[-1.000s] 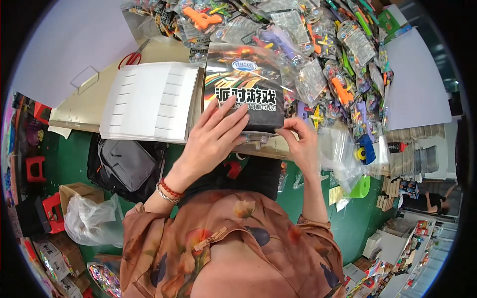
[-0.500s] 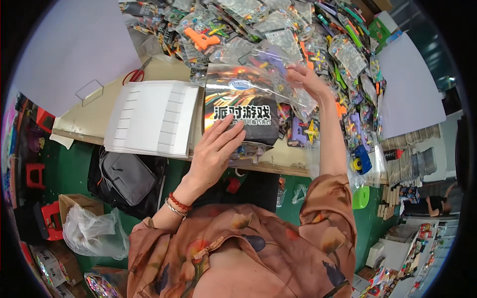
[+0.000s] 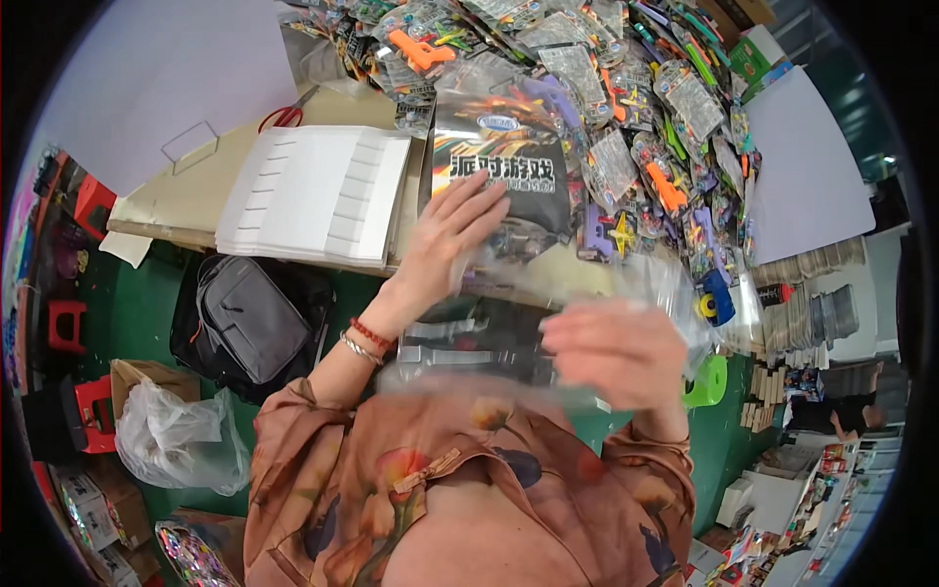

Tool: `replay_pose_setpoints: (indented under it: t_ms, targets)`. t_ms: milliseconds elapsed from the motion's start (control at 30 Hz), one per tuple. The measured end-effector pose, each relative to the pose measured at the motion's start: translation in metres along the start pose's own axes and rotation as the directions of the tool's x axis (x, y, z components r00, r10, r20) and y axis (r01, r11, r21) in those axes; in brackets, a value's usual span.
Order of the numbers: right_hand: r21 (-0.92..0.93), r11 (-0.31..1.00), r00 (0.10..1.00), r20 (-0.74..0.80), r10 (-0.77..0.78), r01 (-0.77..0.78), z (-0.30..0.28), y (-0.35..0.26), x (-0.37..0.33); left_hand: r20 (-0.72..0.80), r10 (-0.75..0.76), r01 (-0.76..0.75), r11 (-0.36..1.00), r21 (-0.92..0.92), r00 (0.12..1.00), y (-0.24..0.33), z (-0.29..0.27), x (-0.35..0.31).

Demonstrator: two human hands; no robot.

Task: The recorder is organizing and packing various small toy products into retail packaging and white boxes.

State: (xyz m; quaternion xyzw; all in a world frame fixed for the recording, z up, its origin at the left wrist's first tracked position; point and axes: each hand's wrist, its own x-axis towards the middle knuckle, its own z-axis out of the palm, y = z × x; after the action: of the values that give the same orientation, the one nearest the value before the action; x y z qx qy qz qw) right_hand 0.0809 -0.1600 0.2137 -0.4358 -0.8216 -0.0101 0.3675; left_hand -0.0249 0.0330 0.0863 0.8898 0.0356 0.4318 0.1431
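Note:
My left hand (image 3: 455, 230) lies on the lower part of a black printed package (image 3: 523, 201) at the table's near edge, its fingers stretched out and pressing flat. The package has orange flame-like artwork and a blue oval badge. My right hand (image 3: 621, 347), smeared by motion, is closed near my body in front of the table. It grips a clear plastic bag (image 3: 479, 354) that spreads to the left over my lap. More transparent film trails up from this hand toward the table edge. The far edge of the package meets a heap of carded toys (image 3: 577, 73).
A stack of white cards (image 3: 308, 196) lies left of the package, with red-handled scissors (image 3: 284, 115) behind it. An orange toy gun (image 3: 421, 49) tops the heap. A grey backpack (image 3: 256, 318) and a carton with a white plastic bag (image 3: 176, 440) stand lower left, beside red stools (image 3: 93, 421).
My right hand has come down from the far side of the package toward my body, drawing the clear plastic bag with it. My left hand stays flat on the package.

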Motion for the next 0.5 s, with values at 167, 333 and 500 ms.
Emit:
replay_pose_setpoints:
  t_ms: [167, 333, 500]
  targets:
    - [-0.155, 0.985, 0.997, 0.026, -0.070, 0.073, 0.043, -0.050, -0.025, -0.036, 0.059, -0.057, 0.997, 0.057, 0.998, -0.004, 0.009, -0.006]
    - [-0.296, 0.955, 0.986, 0.156, 0.060, -0.011, 0.082, -0.050, -0.058, -0.016, 0.083, -0.079, 0.983, 0.164, 0.996, -0.007, 0.009, -0.010]
    - [-0.231, 0.958, 0.981, 0.052, 0.188, -0.171, 0.095, -0.040, -0.086, -0.095, 0.044, -0.022, 0.975, 0.223, 0.994, 0.003, -0.011, -0.039]
